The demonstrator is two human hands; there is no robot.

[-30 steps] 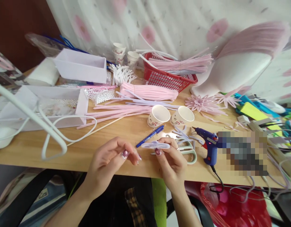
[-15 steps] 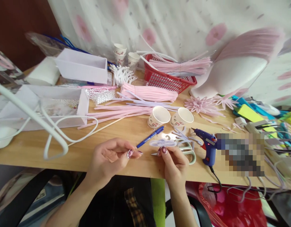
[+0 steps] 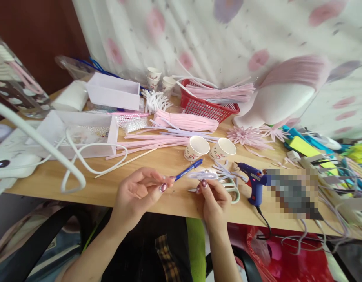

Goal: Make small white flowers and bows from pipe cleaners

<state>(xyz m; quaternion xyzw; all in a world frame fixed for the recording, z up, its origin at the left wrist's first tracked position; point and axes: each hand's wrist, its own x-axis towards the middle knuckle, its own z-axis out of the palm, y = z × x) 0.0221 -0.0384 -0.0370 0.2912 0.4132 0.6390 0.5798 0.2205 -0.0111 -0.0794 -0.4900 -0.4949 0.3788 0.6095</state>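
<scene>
Head: lavender piece in right hand, now farther from left hand

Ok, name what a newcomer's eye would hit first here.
Probably what looks like a white mannequin head topped with pink strands, at the back right of the desk. Left of it sits a red basket of pink pipe cleaners. Nearer, the right hand pinches a lilac looped piece, with a blue glue gun to its right.
</scene>
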